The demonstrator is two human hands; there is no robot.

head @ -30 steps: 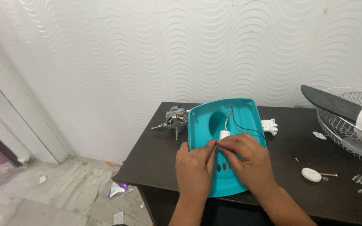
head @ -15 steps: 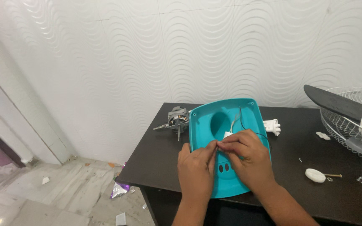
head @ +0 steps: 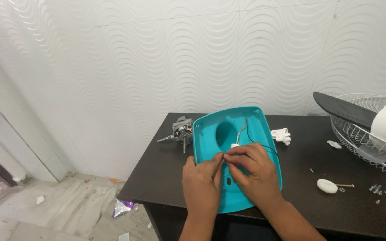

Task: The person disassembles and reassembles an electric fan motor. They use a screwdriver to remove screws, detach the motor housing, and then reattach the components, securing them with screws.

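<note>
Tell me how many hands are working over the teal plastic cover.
2. The left hand rests on the near left of the teal cover; the right hand is beside it, fingertips meeting at the thin wires. No other hands show.

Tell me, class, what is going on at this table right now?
A person works with both bare hands over a teal plastic cover lying on a dark table. The left hand and right hand meet fingertip to fingertip, pinching thin wires by a small white part. A small motor lies left of the cover; a wire fan guard sits at the right.
</note>
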